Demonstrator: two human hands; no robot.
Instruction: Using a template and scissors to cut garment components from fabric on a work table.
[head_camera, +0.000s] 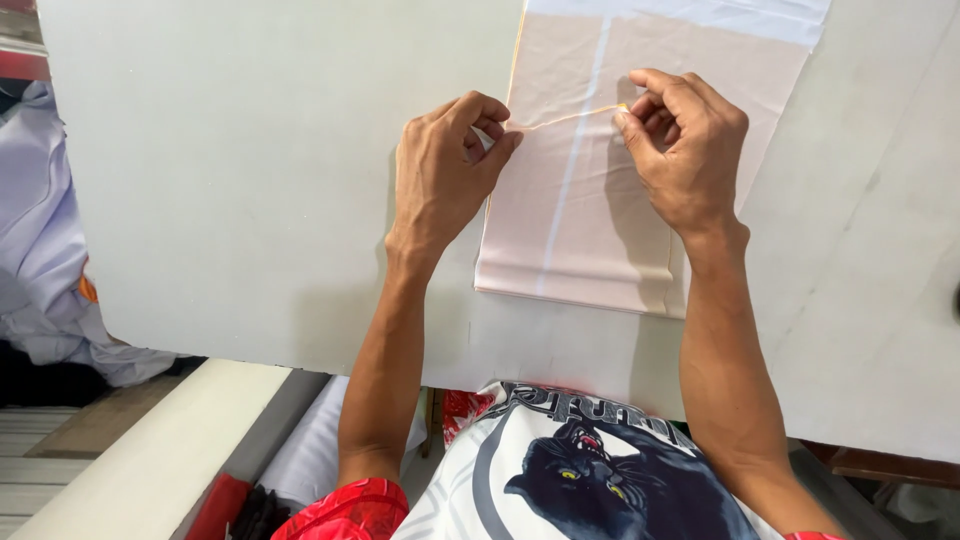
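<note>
A folded piece of pale pink cloth (590, 190) lies flat on a white table (250, 180), and everything else sits around it. A lighter stripe runs lengthwise down the cloth, and its top end is a white band at the far edge of the view. Both hands work over the upper half of this cloth. The left hand (445, 165) rests at the cloth's left edge, its fingers curled and its thumb and forefinger pressed together on one end of a thin yellowish thread (565, 118). The right hand (685, 145) hovers over the cloth's right half, fingers bent inward, thumb and forefinger pinching the other end of that thread. The thread is stretched taut between the two hands, crossing the stripe just above the cloth's surface; whether it touches the cloth cannot be told. To the far left of the cloth, beyond the table's edge, hangs a heap of white fabric (45, 230). Below the cloth's near edge, past the table, the person's shirt (560, 470) shows a black cat's head with red sleeves.
</note>
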